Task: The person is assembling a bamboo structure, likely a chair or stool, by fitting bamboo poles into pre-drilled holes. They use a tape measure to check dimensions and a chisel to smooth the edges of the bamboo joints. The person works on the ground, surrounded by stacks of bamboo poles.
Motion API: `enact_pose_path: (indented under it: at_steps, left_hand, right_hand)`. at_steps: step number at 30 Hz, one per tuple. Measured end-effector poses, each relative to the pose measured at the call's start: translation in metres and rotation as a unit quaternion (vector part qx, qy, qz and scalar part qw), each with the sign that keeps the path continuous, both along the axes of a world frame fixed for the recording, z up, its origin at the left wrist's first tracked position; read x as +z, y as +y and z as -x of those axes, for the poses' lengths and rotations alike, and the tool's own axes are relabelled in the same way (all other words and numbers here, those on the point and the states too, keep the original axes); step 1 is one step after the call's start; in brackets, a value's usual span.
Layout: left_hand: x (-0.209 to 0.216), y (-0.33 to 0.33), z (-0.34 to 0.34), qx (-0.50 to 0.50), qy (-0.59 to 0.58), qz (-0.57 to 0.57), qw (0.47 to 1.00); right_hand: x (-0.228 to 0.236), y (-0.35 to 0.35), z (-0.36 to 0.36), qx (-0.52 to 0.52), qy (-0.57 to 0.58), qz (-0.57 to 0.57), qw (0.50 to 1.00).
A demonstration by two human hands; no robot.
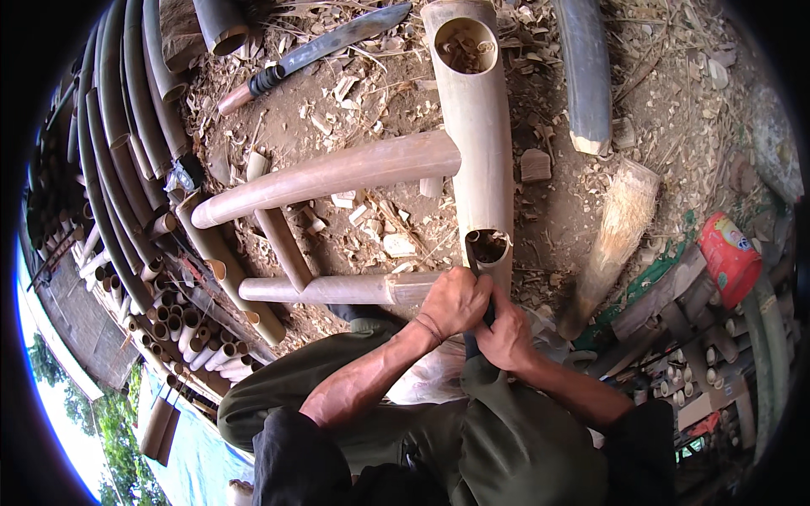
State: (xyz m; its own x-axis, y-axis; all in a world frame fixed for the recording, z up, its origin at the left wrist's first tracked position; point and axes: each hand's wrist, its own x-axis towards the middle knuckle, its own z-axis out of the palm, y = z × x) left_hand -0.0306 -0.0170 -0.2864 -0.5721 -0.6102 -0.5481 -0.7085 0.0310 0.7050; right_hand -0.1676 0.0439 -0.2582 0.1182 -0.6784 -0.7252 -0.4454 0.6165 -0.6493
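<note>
A thick pale bamboo pole (481, 169) runs away from me, with a round hole near each end of its visible length. At the nearer hole (488, 246), my left hand (456, 301) and my right hand (504, 336) are closed close together around a narrow dark tool (472, 253). Its slim end points into the hole; fingers hide most of it, so I cannot tell its exact kind. A brown bamboo crosspiece (337, 175) meets the pole's left side. Nearer to me a second crosspiece (329, 289) ends by my left hand, and a short strut (284, 249) joins the two.
A large knife (325, 51) lies on the chip-covered ground at the far left. Another bamboo post (215, 261) stands at the crosspieces' left ends. Bamboo poles (126, 110) are stacked left. A wooden mallet-like piece (612, 240) and red container (727, 257) are to the right.
</note>
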Motion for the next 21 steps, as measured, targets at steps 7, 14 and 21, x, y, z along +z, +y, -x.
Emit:
enact_pose_path:
  at_steps: [7, 14, 21]
  left_hand:
    - [0.029, 0.016, 0.059, 0.476, 0.251, -0.498, 0.68]
    - [0.022, 0.032, 0.083, 0.578, 0.381, -0.617, 0.375]
    - [0.037, 0.025, 0.047, 0.471, 0.157, -0.409, 0.766]
  right_hand:
    - [0.054, -0.092, 0.09, 0.415, 0.082, 0.071, 0.903]
    - [0.05, -0.144, 0.091, 0.573, 0.059, 0.084, 0.813]
    - [0.035, -0.082, 0.078, 0.377, -0.015, -0.023, 0.926]
